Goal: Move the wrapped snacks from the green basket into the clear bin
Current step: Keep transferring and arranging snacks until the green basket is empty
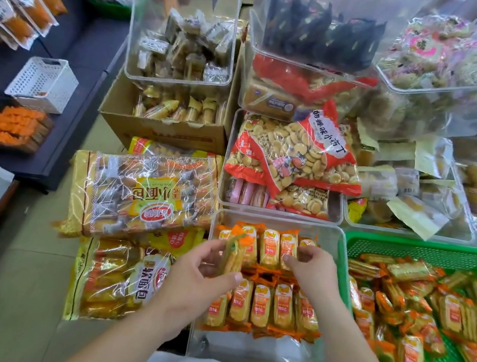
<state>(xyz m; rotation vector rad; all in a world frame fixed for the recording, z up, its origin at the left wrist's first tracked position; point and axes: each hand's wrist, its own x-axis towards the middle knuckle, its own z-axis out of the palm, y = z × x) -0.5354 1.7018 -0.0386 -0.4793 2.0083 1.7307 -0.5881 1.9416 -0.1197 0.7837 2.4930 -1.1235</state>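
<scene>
The clear bin [278, 222] stands in front of me, with two rows of orange-and-yellow wrapped snacks [264, 305] lined up inside. To its right the green basket [421, 251] holds several more of the same snacks [417, 308] in a loose heap. My left hand [205, 273] grips one wrapped snack [234, 255] on its edge at the left end of the bin's far row. Over the right end of that row, my right hand [311, 265] has its curled fingers on the packs.
Large bags of small breads [139, 195] lie left of the bin. Behind it a clear tray holds red bags of round biscuits [294, 157]. Further clear bins [183, 29] of snacks and a cardboard box [164, 117] stand at the back. A white basket [42, 83] sits far left.
</scene>
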